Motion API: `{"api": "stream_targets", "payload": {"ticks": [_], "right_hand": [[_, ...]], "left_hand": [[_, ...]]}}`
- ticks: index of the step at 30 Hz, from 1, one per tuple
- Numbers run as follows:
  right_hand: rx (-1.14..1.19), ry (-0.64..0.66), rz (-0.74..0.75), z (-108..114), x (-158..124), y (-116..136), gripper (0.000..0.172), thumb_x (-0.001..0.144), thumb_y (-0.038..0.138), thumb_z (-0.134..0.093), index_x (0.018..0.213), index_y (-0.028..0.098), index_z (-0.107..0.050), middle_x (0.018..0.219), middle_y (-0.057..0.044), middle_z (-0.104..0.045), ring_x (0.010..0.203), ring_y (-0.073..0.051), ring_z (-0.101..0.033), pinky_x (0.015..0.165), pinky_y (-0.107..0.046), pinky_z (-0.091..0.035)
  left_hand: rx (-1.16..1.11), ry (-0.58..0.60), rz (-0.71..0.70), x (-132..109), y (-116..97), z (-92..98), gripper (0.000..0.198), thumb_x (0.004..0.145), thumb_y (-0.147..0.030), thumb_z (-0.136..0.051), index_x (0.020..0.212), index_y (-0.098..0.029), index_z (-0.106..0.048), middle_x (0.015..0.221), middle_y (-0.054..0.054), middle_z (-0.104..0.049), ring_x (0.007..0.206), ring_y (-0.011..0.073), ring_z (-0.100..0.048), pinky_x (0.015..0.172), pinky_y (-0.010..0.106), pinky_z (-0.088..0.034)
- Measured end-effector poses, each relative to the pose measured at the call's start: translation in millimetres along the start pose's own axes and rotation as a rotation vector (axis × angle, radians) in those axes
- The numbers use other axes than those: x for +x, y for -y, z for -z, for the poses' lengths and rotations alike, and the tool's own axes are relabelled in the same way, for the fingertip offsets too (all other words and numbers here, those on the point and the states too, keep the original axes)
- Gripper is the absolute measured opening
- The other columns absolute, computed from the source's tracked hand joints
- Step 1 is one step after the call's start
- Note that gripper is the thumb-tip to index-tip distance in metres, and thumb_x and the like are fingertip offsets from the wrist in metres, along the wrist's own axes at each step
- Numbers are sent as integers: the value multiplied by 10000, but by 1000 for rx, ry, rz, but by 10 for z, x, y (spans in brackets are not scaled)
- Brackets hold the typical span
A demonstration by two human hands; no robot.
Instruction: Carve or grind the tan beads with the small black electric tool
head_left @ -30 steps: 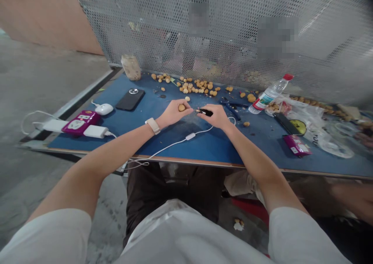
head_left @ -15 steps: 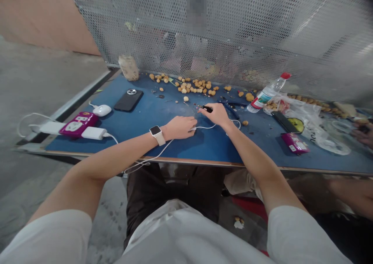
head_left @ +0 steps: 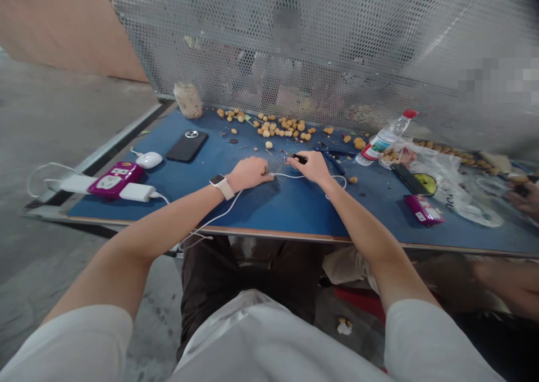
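Note:
My left hand (head_left: 250,172), with a watch (head_left: 219,184) on its wrist, is curled with its fingers closed on the end of a white cable (head_left: 290,176). From those fingers the cable runs right, past the wrist of my right hand (head_left: 314,167). My right hand is closed on a small black-handled tool (head_left: 300,158). Its thin tip points left, over small scraps on the blue table (head_left: 269,213). Part of the tool is covered by my fingers, so its exact kind is unclear. Blue-handled pliers (head_left: 334,163) lie just right of that hand.
Longans (head_left: 286,128) are scattered along the perforated metal screen (head_left: 236,28). A water bottle (head_left: 381,144), plastic bag (head_left: 467,194) and purple box (head_left: 424,209) lie right. Leftward are a phone (head_left: 187,146), power strip (head_left: 115,180) and jar (head_left: 188,100). Another person's hand (head_left: 524,196) is far right.
My left hand has moved slightly left and away from me, and the white cable's end has shifted with it. My right hand keeps the black-handled tool in nearly the same place.

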State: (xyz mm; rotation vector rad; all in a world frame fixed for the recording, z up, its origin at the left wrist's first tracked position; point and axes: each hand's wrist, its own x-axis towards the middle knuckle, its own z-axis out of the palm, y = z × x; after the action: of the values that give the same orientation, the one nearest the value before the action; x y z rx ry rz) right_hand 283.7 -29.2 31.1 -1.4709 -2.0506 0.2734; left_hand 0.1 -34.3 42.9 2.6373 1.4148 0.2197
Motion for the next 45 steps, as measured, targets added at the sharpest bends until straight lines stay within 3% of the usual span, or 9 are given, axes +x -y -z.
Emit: {"api": "stream_targets", "payload": {"ticks": [5,11,14,17,20,25,28,34,45], "right_hand": [[16,7,4,-6,2,-29,738,1110,862,-649,1012,194,-946,879,-115,-855,791,-268,-702,761,-399,-402],[3,13,11,-41,15,-53,690,1103,823,-678,954,190,-908,869,-117,-828,789,-264,-668,753,-403,-381],[4,9,9,-63,22,-70,663,1088,805,-700,916,190,-876,864,-112,-811,786,-259,-650,751,-402,-372],[29,11,15,-77,27,-83,668,1090,810,-686,901,192,-856,831,-96,-778,778,-250,-623,751,-400,-368],[63,17,19,-88,31,-85,702,1094,847,-648,883,202,-825,802,-77,-735,763,-241,-590,749,-398,-363],[131,64,70,-125,24,-52,768,1094,946,-541,919,225,-742,846,-68,-713,787,-238,-569,772,-390,-383],[118,130,103,-162,13,-8,783,1109,980,-460,931,243,-657,828,-56,-682,784,-241,-571,783,-382,-388],[-11,190,140,-243,14,71,775,1155,956,-349,999,252,-635,892,-94,-738,865,-286,-650,838,-387,-417],[-99,198,135,-293,36,69,733,1193,881,-378,1067,246,-723,952,-122,-798,946,-322,-710,882,-388,-450]], "left_hand": [[-86,-8,-61,90,125,-62,283,1077,-458,-844,1105,-178,-875,1079,135,-870,1076,312,-823,947,373,-588],[-299,-45,-129,148,230,-81,315,996,-494,-879,902,-202,-805,882,72,-808,883,254,-758,911,371,-561],[-410,-58,-130,143,255,-67,291,953,-449,-885,1046,-198,-773,931,61,-786,865,241,-712,886,374,-546],[-532,-60,-113,166,306,-67,360,925,-291,-821,1248,-192,-696,1036,65,-755,905,239,-677,889,384,-537],[-662,-73,-120,221,382,-97,402,908,-156,-725,1296,-201,-629,1061,53,-709,932,225,-656,912,384,-539],[-914,14,-148,287,444,-197,361,1069,-166,-659,1393,-239,-518,826,-49,-630,712,170,-634,750,314,-518],[-1003,33,-142,309,435,-247,299,1127,-182,-640,1367,-252,-477,813,-61,-649,626,137,-617,676,279,-496],[-1006,59,-209,346,433,-287,330,1104,-206,-735,1312,-257,-485,825,-58,-689,609,120,-626,642,258,-502],[-888,71,-222,322,393,-222,283,1101,-269,-671,1323,-245,-498,839,-37,-677,681,158,-654,714,316,-544]]}}
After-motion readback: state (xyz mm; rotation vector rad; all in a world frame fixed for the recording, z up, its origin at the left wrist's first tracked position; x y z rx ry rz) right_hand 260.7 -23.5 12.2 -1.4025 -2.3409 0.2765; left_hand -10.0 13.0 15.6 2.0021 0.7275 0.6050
